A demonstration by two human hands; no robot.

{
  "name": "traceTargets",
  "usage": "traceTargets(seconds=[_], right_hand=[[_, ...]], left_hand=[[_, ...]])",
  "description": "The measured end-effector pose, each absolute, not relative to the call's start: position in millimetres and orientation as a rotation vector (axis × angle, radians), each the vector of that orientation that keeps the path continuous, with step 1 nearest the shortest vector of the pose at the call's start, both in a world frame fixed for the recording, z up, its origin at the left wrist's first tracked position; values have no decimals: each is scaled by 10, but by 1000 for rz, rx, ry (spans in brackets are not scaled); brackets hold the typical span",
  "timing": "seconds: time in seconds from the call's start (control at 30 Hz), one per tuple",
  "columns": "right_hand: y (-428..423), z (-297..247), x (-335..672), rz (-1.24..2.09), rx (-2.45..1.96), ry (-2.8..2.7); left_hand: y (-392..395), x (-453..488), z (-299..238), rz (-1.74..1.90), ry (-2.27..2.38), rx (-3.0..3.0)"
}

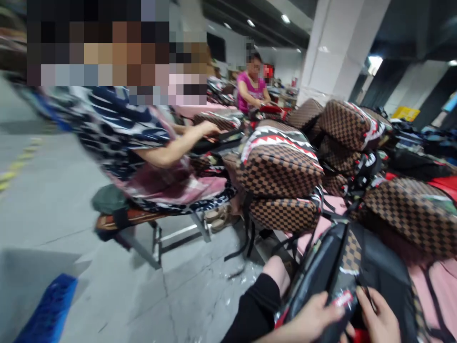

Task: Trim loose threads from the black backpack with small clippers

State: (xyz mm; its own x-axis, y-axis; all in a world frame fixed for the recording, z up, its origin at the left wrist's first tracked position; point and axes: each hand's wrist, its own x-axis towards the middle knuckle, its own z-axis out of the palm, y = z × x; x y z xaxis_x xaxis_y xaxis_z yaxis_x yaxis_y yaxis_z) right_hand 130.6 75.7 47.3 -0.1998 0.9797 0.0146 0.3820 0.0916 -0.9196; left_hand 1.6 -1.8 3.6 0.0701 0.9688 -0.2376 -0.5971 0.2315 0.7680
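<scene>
Hands [316, 312] gripping a patterned strap [352, 252], its long axis pointing away from the person, black backpack [385, 252] beneath

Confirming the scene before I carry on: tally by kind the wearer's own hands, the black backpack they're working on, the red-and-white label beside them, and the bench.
Hands: 2 (left hand, right hand)
Black backpack: 1
Red-and-white label: 1
Bench: 1
Total: 5
</scene>
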Motion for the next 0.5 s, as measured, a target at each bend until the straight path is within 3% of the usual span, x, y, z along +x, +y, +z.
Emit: traceTargets(seconds=[0.5], right_hand=[[461,619,1653,1349,-1291,-1562]], left_hand=[[-74,-87,285,1149,759,435]])
